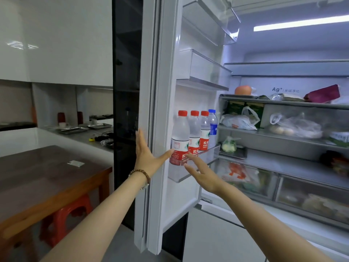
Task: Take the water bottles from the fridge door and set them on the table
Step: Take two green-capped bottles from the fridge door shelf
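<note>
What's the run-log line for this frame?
phase: reach | left hand: open | right hand: open | bottles: in door bin | table: no bottles

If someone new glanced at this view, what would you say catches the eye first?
Probably the row of red-capped water bottles with red labels, standing in the lowest bin of the open fridge door, a blue-capped bottle behind them. Both open hands reach toward that row: the left hand, with a bead bracelet at the wrist, by the door edge, and the right hand just below the bin. Behind them glows the lit, food-filled fridge interior.
</note>
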